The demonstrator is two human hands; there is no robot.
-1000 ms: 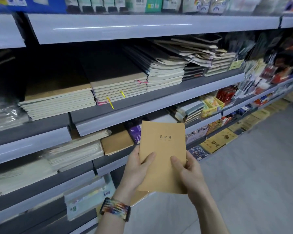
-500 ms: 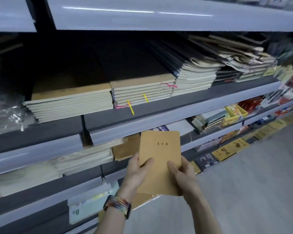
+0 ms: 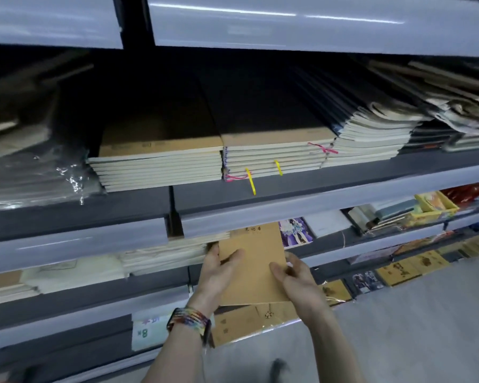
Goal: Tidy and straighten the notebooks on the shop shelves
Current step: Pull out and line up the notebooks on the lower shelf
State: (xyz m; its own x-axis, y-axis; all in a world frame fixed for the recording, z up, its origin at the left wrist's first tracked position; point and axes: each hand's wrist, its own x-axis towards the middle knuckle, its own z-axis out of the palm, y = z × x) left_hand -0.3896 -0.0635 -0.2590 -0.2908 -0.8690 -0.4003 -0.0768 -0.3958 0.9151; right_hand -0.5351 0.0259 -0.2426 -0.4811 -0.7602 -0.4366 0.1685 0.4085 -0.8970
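We hold the brown notebook [image 3: 253,272] in both hands. The left hand [image 3: 219,275] pinches its left edge, thumb on the cover, and the right hand [image 3: 299,283] pinches the right edge lower down. Its long axis points away from us into the lower shelf [image 3: 332,240], with its top edge just under the shelf lip [image 3: 288,214] above. The left hand is nearer the pale stack [image 3: 163,255] alongside.

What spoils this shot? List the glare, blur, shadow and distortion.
Head view: light streaks glare off the top shelf lip and the plastic wrap; deep shadow swallows the recess behind the notebook stacks; blur smears the messy pile at the frame's right; the wide-angle lens bows the shelf edges; the title on the kraft notebook is soft.
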